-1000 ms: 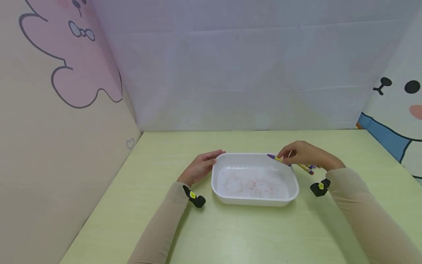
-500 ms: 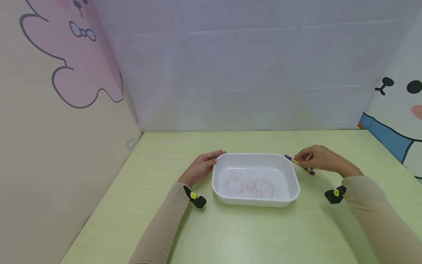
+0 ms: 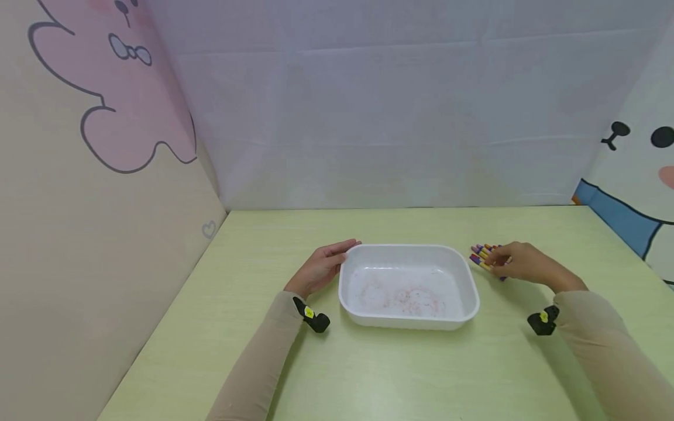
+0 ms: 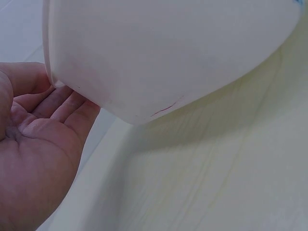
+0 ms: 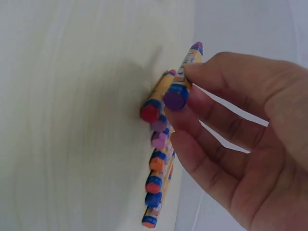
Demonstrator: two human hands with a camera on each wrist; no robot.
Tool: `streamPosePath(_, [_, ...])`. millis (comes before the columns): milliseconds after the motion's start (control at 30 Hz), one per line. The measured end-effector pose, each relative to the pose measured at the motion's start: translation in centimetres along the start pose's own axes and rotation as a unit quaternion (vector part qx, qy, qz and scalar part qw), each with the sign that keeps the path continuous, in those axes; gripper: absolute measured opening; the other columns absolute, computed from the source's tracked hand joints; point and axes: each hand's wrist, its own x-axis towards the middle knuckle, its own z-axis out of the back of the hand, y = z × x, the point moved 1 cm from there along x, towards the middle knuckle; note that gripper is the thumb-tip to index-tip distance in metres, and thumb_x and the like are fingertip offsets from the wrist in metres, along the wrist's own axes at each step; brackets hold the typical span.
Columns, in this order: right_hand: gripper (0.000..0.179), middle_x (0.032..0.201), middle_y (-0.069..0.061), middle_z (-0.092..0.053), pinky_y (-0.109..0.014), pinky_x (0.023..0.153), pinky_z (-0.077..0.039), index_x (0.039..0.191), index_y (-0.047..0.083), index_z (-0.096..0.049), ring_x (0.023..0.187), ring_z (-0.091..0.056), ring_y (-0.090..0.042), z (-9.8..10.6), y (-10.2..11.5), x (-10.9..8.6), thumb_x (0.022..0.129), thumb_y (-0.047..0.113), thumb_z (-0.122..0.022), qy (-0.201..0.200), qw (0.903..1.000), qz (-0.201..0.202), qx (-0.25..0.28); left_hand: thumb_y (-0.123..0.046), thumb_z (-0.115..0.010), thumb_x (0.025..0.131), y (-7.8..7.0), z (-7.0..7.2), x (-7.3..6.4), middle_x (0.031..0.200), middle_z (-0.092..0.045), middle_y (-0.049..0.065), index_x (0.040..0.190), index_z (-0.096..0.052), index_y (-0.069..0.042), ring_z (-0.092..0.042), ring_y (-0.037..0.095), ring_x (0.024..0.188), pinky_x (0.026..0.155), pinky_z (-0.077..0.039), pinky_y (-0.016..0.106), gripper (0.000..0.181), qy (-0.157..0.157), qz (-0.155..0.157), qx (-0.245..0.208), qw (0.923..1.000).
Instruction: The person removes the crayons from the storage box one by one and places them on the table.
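Observation:
A white plastic tray (image 3: 409, 322) stands on the table. At its back left corner my left hand (image 3: 317, 269) rests against the outside, thumb at the rim; in the left wrist view the fingertips are hidden behind the tray wall (image 4: 120, 53). Right of the tray, my right hand (image 3: 526, 264) pinches a purple crayon (image 5: 175, 96) between thumb and fingers. Beneath it lie several more crayons (image 3: 481, 250) in a row, partly covered by the hand. The right wrist view shows their ends, among them a red crayon (image 5: 150, 112) nearest the held one and an orange crayon (image 5: 158, 161).
Reddish smudges mark the tray's floor. The pale green table (image 3: 337, 374) runs back to a white cloth backdrop (image 3: 337, 117). Cartoon-printed panels (image 3: 105, 263) flank the left and right sides. A black wrist camera (image 3: 543, 320) hangs below the right sleeve.
My right hand has moved right and down with the purple crayon, from over the tray's back right corner to the row of crayons. My left hand and the tray stay put.

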Motion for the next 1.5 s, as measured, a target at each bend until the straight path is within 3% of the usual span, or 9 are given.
streamPosePath(133, [0.024,0.09,-0.01,-0.067,-0.029,0.062,-0.051,0.102,-0.004,-0.068,0.078,-0.058,-0.015,-0.2,-0.7,-0.1,0.086,0.014,-0.067,0.009,0.9997,-0.022,-0.002,0.002,-0.041,0.1,0.0,-0.1,-0.1,0.151,-0.039,0.016,0.146,-0.037,0.001,-0.038,0.026,0.14,0.11,-0.04,0.03,0.047,-0.003,-0.001,0.004,1.0])
streamPosePath(533, [0.022,0.088,-0.009,-0.068,-0.03,0.065,-0.051,0.1,-0.003,-0.069,0.079,-0.059,-0.017,-0.5,-1.4,-0.2,0.084,0.012,-0.068,0.001,0.9993,-0.03,-0.021,0.001,-0.042,0.099,-0.2,-0.1,-0.1,0.15,-0.041,0.015,0.146,-0.038,0.0,-0.039,0.027,0.139,0.112,-0.037,0.035,0.046,-0.009,0.006,-0.004,0.9999])
streamPosePath(800, [0.02,0.087,-0.012,-0.067,-0.029,0.063,-0.048,0.098,-0.002,-0.067,0.078,-0.057,-0.019,-0.6,-1.6,-0.2,0.082,0.011,-0.07,0.0,0.9989,-0.046,-0.009,0.002,-0.042,0.1,-0.3,-0.1,0.1,0.151,-0.04,0.015,0.146,-0.037,-0.001,-0.039,0.026,0.139,0.11,-0.04,0.032,0.047,-0.006,0.006,-0.002,1.0])
streamPosePath(1067, [0.022,0.089,-0.012,-0.066,-0.03,0.064,-0.048,0.099,-0.001,-0.067,0.079,-0.057,-0.02,-0.6,-1.7,-0.1,0.082,0.013,-0.071,0.015,0.9982,-0.059,-0.006,0.002,-0.041,0.1,-0.3,-0.2,0.2,0.151,-0.039,0.015,0.146,-0.037,0.001,-0.037,0.027,0.14,0.115,-0.034,0.038,0.046,0.0,0.007,-0.007,0.9999])
streamPosePath(1500, [0.024,0.09,-0.013,-0.066,-0.031,0.066,-0.048,0.101,-0.001,-0.067,0.08,-0.057,-0.021,-0.7,-1.4,0.0,0.084,0.016,-0.07,0.02,0.998,-0.059,-0.007,0.002,-0.043,0.099,-0.6,-0.1,-0.2,0.15,-0.041,0.015,0.145,-0.039,0.002,-0.036,0.026,0.141,0.116,-0.031,0.039,0.046,-0.005,0.004,0.035,0.9994])
